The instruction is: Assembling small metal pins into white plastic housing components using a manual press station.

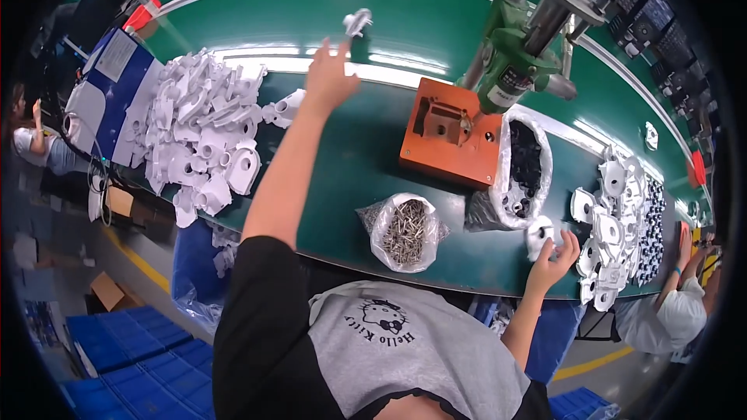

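My left hand [333,76] reaches out over the near edge of the green conveyor belt, fingers apart and nothing in them. Just beyond its fingertips is a small white plastic part [358,23], apart from the hand. At the right front of the bench, my right hand [554,261] pinches a white plastic housing [538,236] with a round opening. An orange fixture block [447,144] sits under a green press [510,70] between the hands. Nearer me stands a plastic bag of metal screws or pins [406,232].
White housings [202,124] are heaped at the left beside a blue-and-white machine [109,101]. A bag of black parts [525,159] adjoins the fixture. More white housings [608,225] and rows of small dark parts [650,229] lie right. Another person [669,315] works at the far right.
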Demonstrator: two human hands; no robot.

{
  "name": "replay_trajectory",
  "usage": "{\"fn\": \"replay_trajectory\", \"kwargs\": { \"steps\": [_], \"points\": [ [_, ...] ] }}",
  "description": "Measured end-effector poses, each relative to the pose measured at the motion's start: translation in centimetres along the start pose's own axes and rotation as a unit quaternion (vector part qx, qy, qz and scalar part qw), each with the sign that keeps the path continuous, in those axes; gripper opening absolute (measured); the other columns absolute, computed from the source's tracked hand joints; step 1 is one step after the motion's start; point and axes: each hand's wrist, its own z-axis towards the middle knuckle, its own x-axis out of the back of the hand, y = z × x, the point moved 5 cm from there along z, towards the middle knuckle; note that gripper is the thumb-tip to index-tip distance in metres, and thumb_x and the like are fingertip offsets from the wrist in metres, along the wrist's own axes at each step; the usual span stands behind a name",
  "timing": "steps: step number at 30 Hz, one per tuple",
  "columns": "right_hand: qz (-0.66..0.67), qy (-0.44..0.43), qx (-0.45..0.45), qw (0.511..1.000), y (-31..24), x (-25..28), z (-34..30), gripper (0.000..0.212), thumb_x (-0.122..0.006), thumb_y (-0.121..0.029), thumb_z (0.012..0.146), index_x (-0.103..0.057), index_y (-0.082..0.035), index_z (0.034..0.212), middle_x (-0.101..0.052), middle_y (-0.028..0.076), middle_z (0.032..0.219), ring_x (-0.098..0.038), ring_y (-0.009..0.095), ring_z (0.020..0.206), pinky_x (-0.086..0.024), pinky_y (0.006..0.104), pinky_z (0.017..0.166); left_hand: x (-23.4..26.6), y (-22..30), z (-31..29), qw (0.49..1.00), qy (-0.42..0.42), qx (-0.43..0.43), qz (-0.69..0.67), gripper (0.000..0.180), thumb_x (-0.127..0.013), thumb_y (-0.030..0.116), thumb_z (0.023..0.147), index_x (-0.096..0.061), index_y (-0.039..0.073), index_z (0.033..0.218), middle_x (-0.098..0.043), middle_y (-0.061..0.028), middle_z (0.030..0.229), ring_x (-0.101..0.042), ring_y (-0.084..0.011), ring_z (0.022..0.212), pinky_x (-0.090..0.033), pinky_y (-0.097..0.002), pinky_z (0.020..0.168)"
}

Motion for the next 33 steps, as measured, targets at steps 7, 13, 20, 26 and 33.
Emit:
{"fn": "replay_trajectory", "kwargs": {
  "steps": [7,13,20,26,33],
  "points": [
    [-0.052,-0.073,0.059,0.994,0.0,-1.3,0.8,0.041,-0.071,-0.018,0.078,-0.059,-0.003,0.115,-0.053,0.017,0.126,-0.049,0.034,0.112,-0.036,0.042,0.098,3.4,-4.9,-6.8,0.958,-0.236,0.041,0.156,0.033,-0.057,0.009,0.077,-0.056,0.006,0.11,-0.057,-0.019,0.106,-0.057,-0.038,0.1,-0.048,-0.0478,0.084],
    [-0.066,-0.189,-0.013,0.98,-3.0,0.1,0.0,0.05,-0.073,-0.025,0.076,-0.059,-0.007,0.121,-0.057,0.014,0.122,-0.051,0.034,0.11,-0.038,0.0417,0.095,4.5,-3.4,-8.5,0.965,-0.23,0.04,0.122,0.034,-0.054,0.003,0.078,-0.055,0.008,0.111,-0.055,-0.0192,0.108,-0.055,-0.0393,0.101,-0.048,-0.0497,0.083],
    [-0.155,-0.289,0.063,0.943,-6.7,-0.7,-2.1,0.061,-0.079,-0.019,0.068,-0.056,-0.011,0.124,-0.052,0.015,0.126,-0.048,0.035,0.113,-0.038,0.0447,0.094,5.4,0.3,-7.8,0.967,-0.24,0.001,-0.086,0.018,-0.052,0.009,0.088,-0.062,0.003,0.1,-0.062,-0.0186,0.094,-0.064,-0.0298,0.083,-0.051,-0.0381,0.075],
    [0.229,-0.238,-0.11,0.937,-10.1,-0.8,-1.4,0.064,-0.078,-0.014,0.068,-0.053,-0.003,0.126,-0.057,0.012,0.118,-0.054,0.023,0.107,-0.041,0.0358,0.094,8.0,6.3,-10.0,0.696,-0.275,0.216,-0.627,0.023,-0.051,0.018,0.097,-0.063,0.0,0.103,-0.065,0.0002,0.089,-0.06,-0.0052,0.076,-0.049,-0.0212,0.064],
    [0.288,-0.257,0.242,0.89,-22.3,-2.7,-0.9,0.075,-0.085,-0.02,0.061,-0.051,-0.007,0.127,-0.051,0.017,0.127,-0.052,0.035,0.115,-0.043,0.0415,0.096,9.1,15.8,-14.3,0.572,-0.316,0.184,-0.734,0.025,-0.053,0.018,0.097,-0.062,-0.003,0.107,-0.066,-0.0054,0.097,-0.063,-0.0096,0.084,-0.052,-0.0244,0.073]
  ]
}}
